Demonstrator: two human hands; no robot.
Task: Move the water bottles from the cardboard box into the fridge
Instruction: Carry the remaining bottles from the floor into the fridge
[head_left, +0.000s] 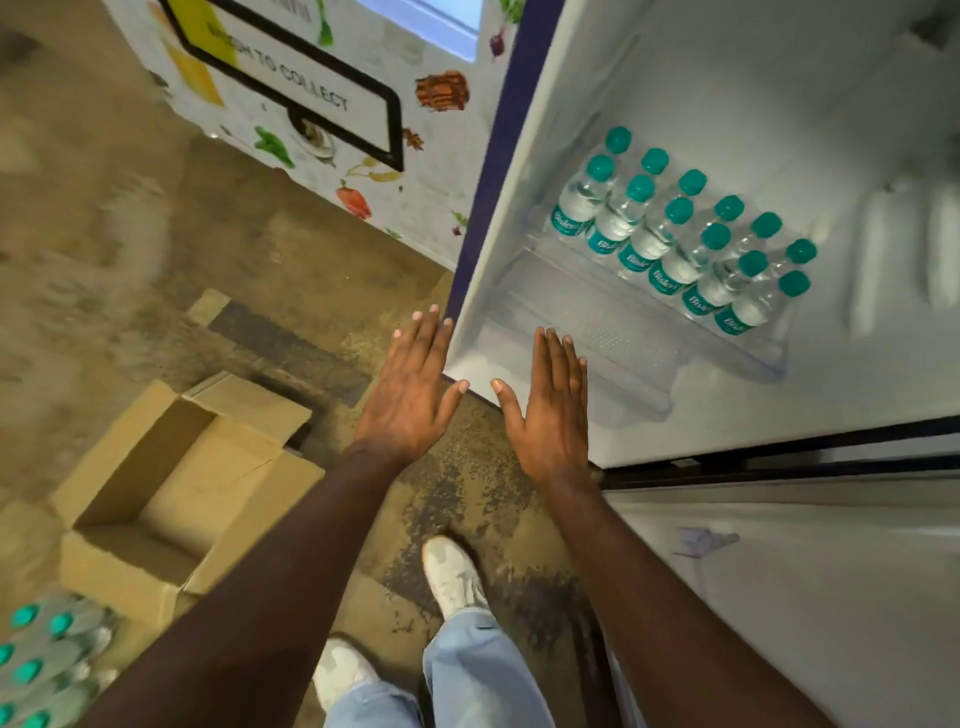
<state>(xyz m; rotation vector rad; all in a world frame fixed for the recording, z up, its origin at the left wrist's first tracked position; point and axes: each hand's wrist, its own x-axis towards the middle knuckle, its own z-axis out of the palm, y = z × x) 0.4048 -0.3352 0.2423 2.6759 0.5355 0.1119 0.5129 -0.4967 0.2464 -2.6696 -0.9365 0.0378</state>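
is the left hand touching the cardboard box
Apart. The head view shows the left hand held flat in the air, bare floor between it and the cardboard box.

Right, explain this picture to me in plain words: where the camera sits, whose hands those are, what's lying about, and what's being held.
There is no machine here. One wide-angle camera sits on a person's head, looking forward and down, so the two bare arms are the wearer's own. The left hand and the right hand are both spread flat, fingers straight, holding nothing. Ahead stands the open white fridge door; its clear shelf carries two rows of small clear water bottles with teal caps. On the floor to the left lies an open brown cardboard box, which looks empty. More teal-capped bottles sit at the bottom left corner, blurred.
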